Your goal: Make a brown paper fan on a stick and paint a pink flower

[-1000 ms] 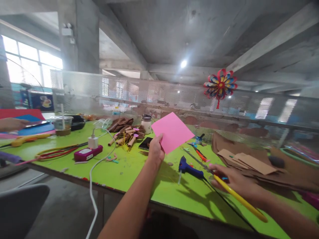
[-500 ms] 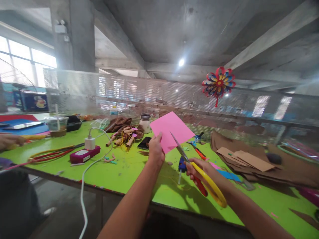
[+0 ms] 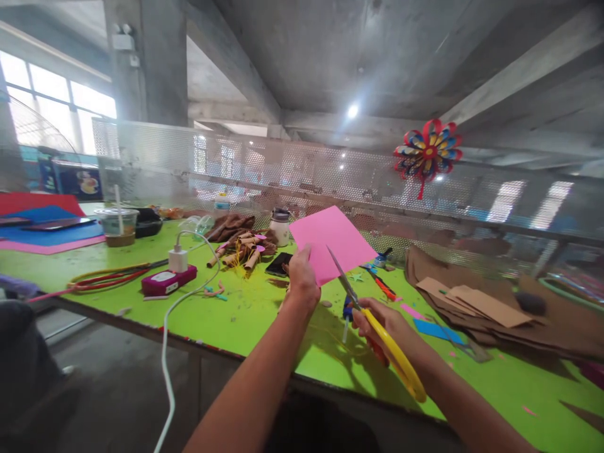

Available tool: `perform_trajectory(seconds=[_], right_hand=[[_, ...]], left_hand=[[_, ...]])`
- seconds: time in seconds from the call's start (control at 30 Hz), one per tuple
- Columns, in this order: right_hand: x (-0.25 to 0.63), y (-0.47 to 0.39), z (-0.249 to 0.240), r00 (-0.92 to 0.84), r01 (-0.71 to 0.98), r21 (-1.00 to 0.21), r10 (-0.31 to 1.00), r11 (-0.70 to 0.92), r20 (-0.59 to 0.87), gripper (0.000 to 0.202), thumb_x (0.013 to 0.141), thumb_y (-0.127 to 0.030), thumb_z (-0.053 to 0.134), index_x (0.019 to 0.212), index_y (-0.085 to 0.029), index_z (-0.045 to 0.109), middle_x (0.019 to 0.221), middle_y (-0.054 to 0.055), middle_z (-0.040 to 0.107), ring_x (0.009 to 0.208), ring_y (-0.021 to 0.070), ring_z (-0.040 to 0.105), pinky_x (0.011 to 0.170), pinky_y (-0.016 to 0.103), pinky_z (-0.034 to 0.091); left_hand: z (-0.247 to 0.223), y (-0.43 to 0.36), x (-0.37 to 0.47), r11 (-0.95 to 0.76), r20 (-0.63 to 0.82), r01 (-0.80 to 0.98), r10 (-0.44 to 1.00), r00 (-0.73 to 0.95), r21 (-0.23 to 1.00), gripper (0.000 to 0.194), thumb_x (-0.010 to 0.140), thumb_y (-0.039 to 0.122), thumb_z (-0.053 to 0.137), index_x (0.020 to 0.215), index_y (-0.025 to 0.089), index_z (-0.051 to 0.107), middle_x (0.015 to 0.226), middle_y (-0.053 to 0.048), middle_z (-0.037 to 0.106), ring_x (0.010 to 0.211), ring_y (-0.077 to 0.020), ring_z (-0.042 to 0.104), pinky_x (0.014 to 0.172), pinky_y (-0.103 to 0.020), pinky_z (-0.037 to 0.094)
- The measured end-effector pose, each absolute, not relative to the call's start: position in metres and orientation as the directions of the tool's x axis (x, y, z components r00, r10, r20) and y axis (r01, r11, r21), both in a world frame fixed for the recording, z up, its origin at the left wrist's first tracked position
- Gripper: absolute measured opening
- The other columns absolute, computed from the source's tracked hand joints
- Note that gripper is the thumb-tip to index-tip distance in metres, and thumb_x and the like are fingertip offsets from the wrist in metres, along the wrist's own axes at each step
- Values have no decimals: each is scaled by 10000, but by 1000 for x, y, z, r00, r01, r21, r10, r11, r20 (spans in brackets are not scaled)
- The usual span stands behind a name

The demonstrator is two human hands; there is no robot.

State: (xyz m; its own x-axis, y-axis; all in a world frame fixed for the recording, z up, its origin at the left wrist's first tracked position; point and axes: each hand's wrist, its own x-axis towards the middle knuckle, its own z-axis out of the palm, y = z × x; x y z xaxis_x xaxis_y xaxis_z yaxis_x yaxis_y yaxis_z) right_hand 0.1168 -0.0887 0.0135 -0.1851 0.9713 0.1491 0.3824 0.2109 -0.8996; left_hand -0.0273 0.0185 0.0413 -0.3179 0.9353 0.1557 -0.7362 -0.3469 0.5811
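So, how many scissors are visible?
2: yellow-and-red-handled scissors in the right hand, another such pair beside the rectangular purple power strip; more may be hidden.

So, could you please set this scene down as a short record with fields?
Left hand: gripping pink paper along its lower left edge
Right hand: holding scissors with yellow and red handles
Blades: overlapping the paper in view; contact unclear
Partly hidden: blue glue gun
Surface: green table
Left side: purple power strip, white plug on top
Right side: brown sheets
Background: multicoloured flower ornament
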Motion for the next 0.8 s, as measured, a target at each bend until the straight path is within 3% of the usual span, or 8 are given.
perform_trajectory(seconds=[0.3,0.57,0.8], right_hand=[[110,-93,9,-119,380,-898,975,221,190,499,759,-609,587,985,-164,570,591,-42,512,392,66,372,363,209,296],[115,-88,6,-137,381,-899,975,214,174,485,745,-545,639,1025,-157,564,612,-42,509,414,69,383,387,213,329],[114,-91,6,-122,370,-905,976,211,179,532,748,-580,620,1050,-147,555,680,-16,541,426,61,377,382,211,342]], left_hand=[[40,18,-25,-339,159,-752,939,-304,566,209,784,241,640,978,165,619,840,-26,708,802,-163,674,755,-262,533],[41,16,-26,-334,169,-740,941,-292,583,189,763,253,648,920,153,615,809,-32,700,813,-188,675,728,-276,538],[42,15,-25,-325,172,-748,945,-277,578,137,777,219,605,898,155,607,801,-30,702,821,-187,676,735,-285,543]])
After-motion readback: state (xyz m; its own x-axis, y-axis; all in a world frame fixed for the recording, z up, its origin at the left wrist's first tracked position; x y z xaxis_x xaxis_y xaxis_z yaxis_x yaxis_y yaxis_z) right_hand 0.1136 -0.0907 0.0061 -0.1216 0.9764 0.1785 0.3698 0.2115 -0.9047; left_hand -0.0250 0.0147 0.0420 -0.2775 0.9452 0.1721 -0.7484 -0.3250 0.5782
